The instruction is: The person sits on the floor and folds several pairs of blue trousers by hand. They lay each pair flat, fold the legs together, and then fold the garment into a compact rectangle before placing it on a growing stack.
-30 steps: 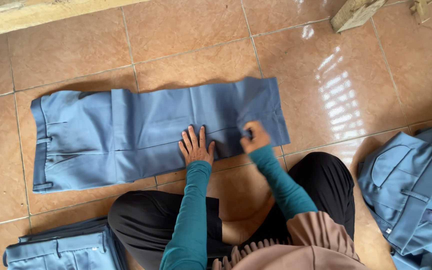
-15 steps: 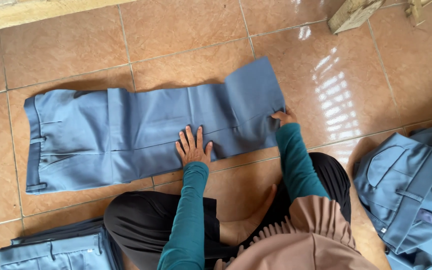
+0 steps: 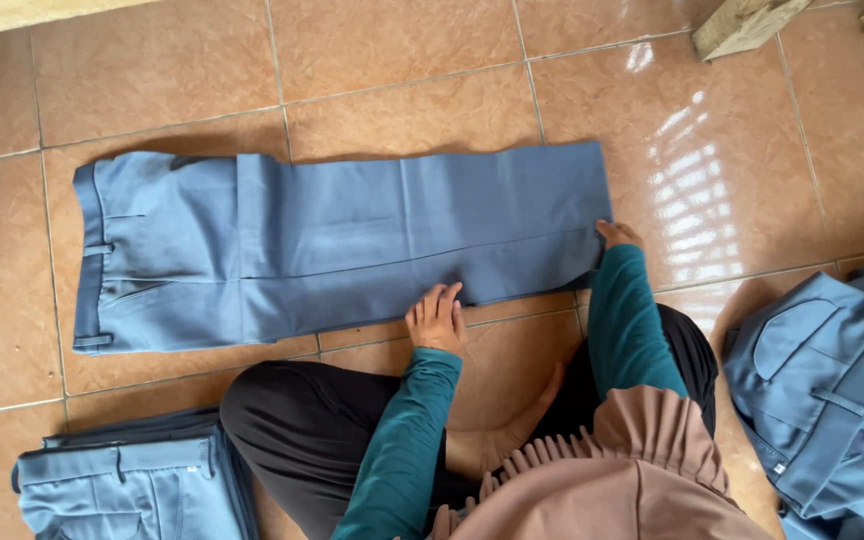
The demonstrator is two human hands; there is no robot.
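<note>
A pair of blue trousers [image 3: 352, 240] lies flat on the tiled floor, folded leg on leg, with the waistband to the left and the hem to the right. My left hand [image 3: 437, 320] rests at the near edge of the legs, fingertips on the cloth and thumb on the tile. My right hand [image 3: 617, 235] is at the hem's near right corner, with its fingers tucked at the fabric edge and partly hidden. Both sleeves are teal. I sit cross-legged in black trousers [image 3: 312, 430].
A stack of folded blue trousers [image 3: 122, 490] lies at the lower left. Loose blue garments with pockets [image 3: 832, 390] are heaped at the right edge. Pieces of wood [image 3: 747, 22] lie at the top right. A pale ledge [image 3: 12, 15] runs along the top left.
The hem end, lifted by my right hand half a second ago, now lies flat and straight. My left hand has slid back from the middle of the legs to their near edge.
</note>
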